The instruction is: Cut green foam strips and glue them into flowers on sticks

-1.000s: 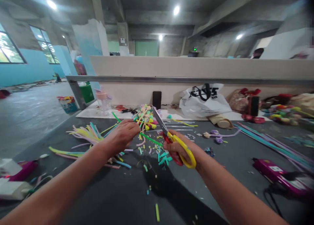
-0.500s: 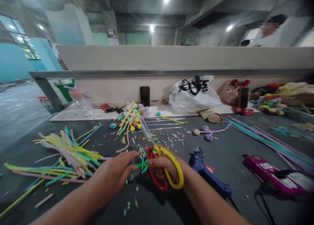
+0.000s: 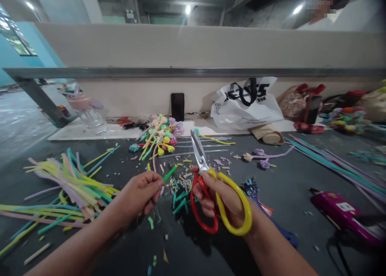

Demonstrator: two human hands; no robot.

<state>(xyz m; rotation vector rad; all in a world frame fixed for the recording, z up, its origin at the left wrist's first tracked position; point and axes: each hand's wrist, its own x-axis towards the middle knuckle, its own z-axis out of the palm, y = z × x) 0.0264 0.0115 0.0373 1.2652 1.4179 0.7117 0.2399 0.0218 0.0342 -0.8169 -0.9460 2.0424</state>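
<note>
My left hand (image 3: 144,192) pinches a short piece of green pipe cleaner (image 3: 170,173), its free end pointing up and right. In my right hand (image 3: 221,193) are scissors (image 3: 201,157) with one red and one yellow handle loop, blades pointing up and away. The blades look nearly closed and nothing shows between them. Below and between the hands, several cut green pieces (image 3: 181,203) lie on the dark table (image 3: 126,238), among small coloured clippings (image 3: 177,183). A bunch of pipe-cleaner flowers (image 3: 161,135) lies beyond my left hand.
Loose pipe cleaners (image 3: 69,183) are heaped at left. A blue glue gun (image 3: 265,213) and a magenta one (image 3: 343,213) lie at right, with cords. Along the back stand a clear bottle (image 3: 90,115), a phone (image 3: 177,106) and a white bag (image 3: 247,107). A person (image 3: 327,7) is beyond the partition.
My hands have moved apart: the left hand a little left with the green piece, the right hand right with the scissors. The view has tilted downward.
</note>
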